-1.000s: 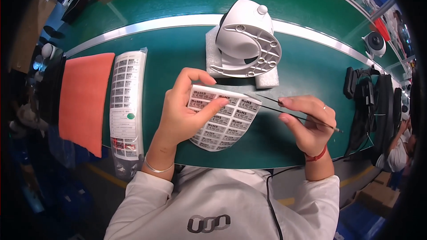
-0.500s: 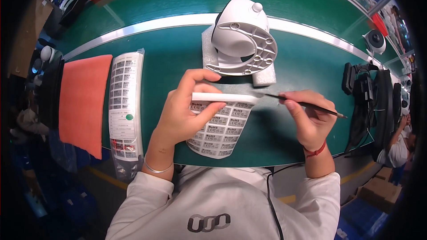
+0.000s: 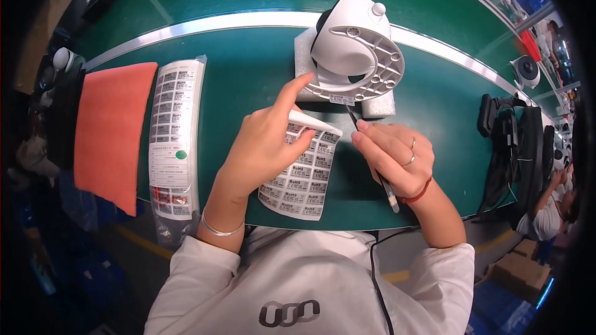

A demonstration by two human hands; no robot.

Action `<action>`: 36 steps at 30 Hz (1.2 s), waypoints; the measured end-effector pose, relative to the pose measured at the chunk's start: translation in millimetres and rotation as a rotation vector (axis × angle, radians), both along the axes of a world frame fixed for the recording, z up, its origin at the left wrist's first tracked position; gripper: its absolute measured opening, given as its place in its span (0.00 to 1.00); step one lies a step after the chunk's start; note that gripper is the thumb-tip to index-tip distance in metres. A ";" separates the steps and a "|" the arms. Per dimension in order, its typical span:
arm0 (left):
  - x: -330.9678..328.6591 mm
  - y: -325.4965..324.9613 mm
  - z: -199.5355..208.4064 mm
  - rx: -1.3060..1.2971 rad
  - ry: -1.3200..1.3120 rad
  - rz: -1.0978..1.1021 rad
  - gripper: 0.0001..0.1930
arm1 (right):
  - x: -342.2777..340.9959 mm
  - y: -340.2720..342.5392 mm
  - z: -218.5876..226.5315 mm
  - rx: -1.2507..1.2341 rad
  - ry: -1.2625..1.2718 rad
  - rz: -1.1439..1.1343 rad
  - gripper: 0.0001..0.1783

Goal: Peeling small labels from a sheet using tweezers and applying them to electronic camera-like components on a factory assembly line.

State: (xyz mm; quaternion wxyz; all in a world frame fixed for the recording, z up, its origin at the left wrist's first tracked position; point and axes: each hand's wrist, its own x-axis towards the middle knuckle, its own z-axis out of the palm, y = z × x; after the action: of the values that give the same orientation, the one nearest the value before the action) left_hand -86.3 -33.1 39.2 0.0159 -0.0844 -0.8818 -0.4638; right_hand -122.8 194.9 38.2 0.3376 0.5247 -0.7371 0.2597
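Note:
My left hand (image 3: 264,149) pinches a curled sheet of grey printed labels (image 3: 307,177) between thumb and fingers. Its index finger stretches up to the rim of a white plastic device (image 3: 347,56), touching or nearly touching it. The device lies tipped with its ribbed ring-shaped base facing me. In my right hand (image 3: 400,158) are slim dark tweezers (image 3: 386,191), their tip at the base's near edge. One small grey label (image 3: 341,100) sits at that tip against the rim; whether it is stuck down I cannot tell.
White foam blocks (image 3: 379,107) support the device on the green table (image 3: 248,87). To the left lie a bagged stack of label sheets (image 3: 174,130) and an orange foam sheet (image 3: 115,136). Black cabled gear (image 3: 506,142) lies at the right. Another person (image 3: 546,214) sits beyond it.
My right hand has swung left and turned, bringing the tweezers and a label from the sheet's top edge to the device's base. My left index finger has straightened toward the device.

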 end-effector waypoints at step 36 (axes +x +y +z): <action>5.3 0.7 1.9 -0.083 -0.002 0.005 0.34 | -4.9 3.5 -39.2 -0.550 -0.907 -0.067 0.13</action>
State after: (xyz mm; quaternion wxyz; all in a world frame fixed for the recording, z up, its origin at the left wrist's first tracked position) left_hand -81.0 -32.4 41.1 0.0128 -0.0821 -0.9006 -0.4267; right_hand -127.8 198.4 -1.1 0.1182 0.2281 -0.7301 0.6332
